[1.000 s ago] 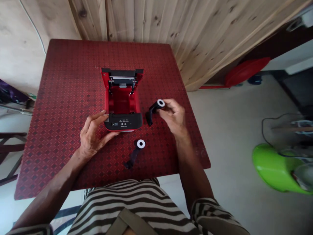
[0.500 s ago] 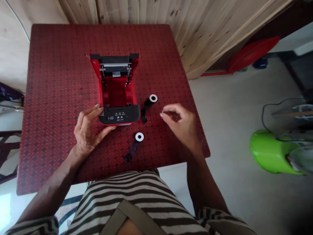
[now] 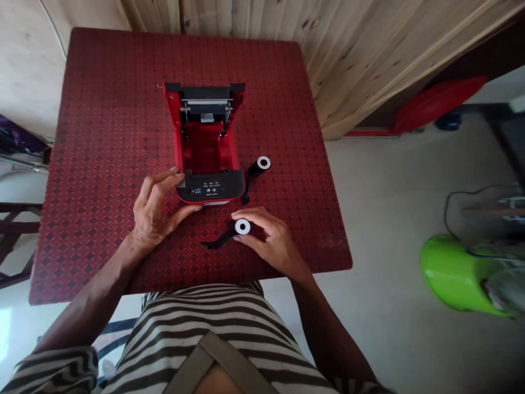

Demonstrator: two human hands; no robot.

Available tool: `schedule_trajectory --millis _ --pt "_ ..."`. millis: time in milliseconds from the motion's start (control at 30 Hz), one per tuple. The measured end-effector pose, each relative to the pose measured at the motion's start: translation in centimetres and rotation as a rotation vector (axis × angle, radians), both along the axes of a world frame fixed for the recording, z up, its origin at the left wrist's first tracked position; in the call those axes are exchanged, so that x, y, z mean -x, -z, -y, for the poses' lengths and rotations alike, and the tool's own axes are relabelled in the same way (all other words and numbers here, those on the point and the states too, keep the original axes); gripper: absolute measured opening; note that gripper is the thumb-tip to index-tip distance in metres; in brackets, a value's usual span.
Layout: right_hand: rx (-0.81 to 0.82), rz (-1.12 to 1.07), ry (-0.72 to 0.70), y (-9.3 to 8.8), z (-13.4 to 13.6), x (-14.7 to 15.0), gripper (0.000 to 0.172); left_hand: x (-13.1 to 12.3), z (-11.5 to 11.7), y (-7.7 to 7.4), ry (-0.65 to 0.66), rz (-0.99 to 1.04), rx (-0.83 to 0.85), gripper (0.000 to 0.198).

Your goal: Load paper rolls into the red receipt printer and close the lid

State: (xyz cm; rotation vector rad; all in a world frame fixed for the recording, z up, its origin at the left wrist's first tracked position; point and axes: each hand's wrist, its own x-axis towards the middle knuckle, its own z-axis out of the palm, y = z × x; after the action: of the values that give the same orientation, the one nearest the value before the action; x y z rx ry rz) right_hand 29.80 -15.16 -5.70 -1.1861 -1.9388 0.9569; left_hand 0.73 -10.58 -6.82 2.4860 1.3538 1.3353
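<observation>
A red and black printer [image 3: 213, 187] stands on the table with its lid raised and its red inner bay exposed. My left hand [image 3: 155, 210] grips the printer's near left corner, fingers on top and thumb along the front edge. Below the printer's right side, a small black roll with a white end [image 3: 242, 226] sits between the thumb and fingers of my right hand [image 3: 273, 241]. A loose black strip trails leftward from that roll. Another black roll with a white end [image 3: 263, 163] lies right of the printer, its strip pointing toward me.
The table [image 3: 118, 109] has a dark red patterned cover. Wood panelling [image 3: 254, 19] rises behind it. On the floor to the right is a bright green container [image 3: 445, 273], with a cable close by. Part of a dark wooden chair [image 3: 16, 241] shows at the left.
My right hand has moved left and closed around the nearer roll, whose strip now points more to the left. My left hand stays on the printer. The camera view has shifted slightly.
</observation>
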Motion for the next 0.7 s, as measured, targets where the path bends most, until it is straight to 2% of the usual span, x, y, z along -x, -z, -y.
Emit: schedule_trajectory --millis 100,167,233,267,333,433,567,700 --pt "-0.123 0.105 -0.073 -4.8 -1.5 -1.0 0.034 0.0 0.0 0.2 0.007 0.008 -0.01 0.07" --pt "-0.252 0.243 -0.077 -7.9 -3.5 -0.7 0.039 0.0 0.1 0.3 0.004 0.018 -0.002 0.069" --pt "-0.347 0.372 -0.075 -10.0 -6.2 0.6 0.04 0.1 0.1 0.5 -0.002 0.034 0.014 0.069" --pt "-0.371 0.422 -0.084 -10.4 -7.6 1.6 0.04 0.1 0.2 0.6 -0.003 0.04 0.023 0.07" --pt "-0.38 0.517 -0.141 -10.4 -10.2 3.8 0.037 0.1 0.3 0.7 0.0 0.044 0.033 0.069" --pt "-0.323 0.684 -0.237 -9.0 -12.8 6.8 0.024 0.0 0.4 0.9 0.007 0.037 0.042 0.067" --pt "-0.276 0.872 -0.259 -7.6 -13.8 8.8 0.02 0.0 0.4 0.9 0.012 0.044 0.056 0.066" --pt "-0.239 0.958 -0.274 -7.2 -14.3 9.3 0.019 -0.1 0.5 0.8 0.014 0.045 0.063 0.066"
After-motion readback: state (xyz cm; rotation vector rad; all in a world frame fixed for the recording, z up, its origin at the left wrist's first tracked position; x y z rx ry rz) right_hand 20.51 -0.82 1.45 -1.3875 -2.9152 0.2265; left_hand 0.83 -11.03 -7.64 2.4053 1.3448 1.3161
